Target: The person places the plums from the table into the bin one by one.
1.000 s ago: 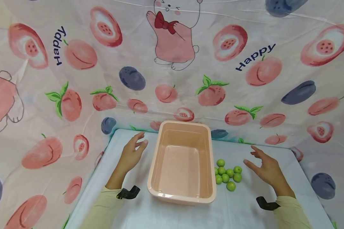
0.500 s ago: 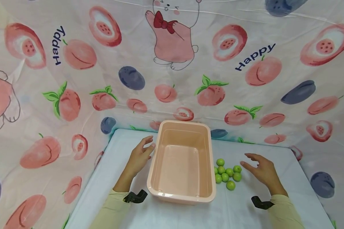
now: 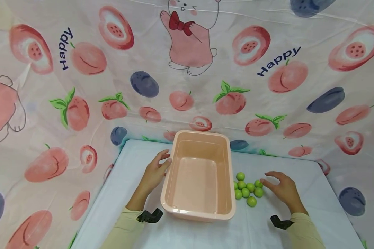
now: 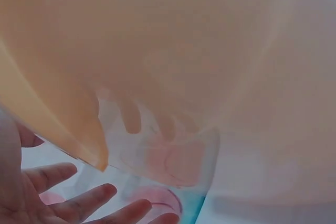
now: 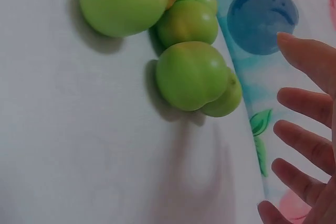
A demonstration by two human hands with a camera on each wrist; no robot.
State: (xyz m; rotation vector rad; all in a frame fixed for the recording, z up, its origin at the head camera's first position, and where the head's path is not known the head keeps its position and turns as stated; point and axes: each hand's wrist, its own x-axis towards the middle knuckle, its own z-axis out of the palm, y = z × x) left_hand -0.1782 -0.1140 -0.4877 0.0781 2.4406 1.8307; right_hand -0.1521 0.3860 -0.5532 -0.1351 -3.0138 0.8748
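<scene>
A peach-coloured plastic basin (image 3: 194, 186) stands in the middle of the table, with nothing in it. My left hand (image 3: 154, 173) is at its left side, fingers spread and thumb right at the rim. In the left wrist view the basin's glossy wall (image 4: 210, 51) fills most of the picture, above the loosely extended fingers (image 4: 84, 203). Several small, round green fruits (image 3: 245, 192), like green plums, lie clustered right of the basin. Beside them hovers my right hand (image 3: 283, 190), holding nothing, its thumb overlapping the rightmost fruit in the head view. The right wrist view shows its fingers (image 5: 307, 140) apart from the fruits (image 5: 191, 76).
A white cloth (image 3: 255, 230) covers the table. Behind and at both sides hangs a curtain (image 3: 202, 83) printed with peaches and a bear. Each wrist wears a black strap mount, the left one (image 3: 150, 216) near the basin's front left corner.
My left hand has moved right, up to the basin's left rim. My right hand has come left and nearer, towards the green fruits. Basin and fruits stay in place.
</scene>
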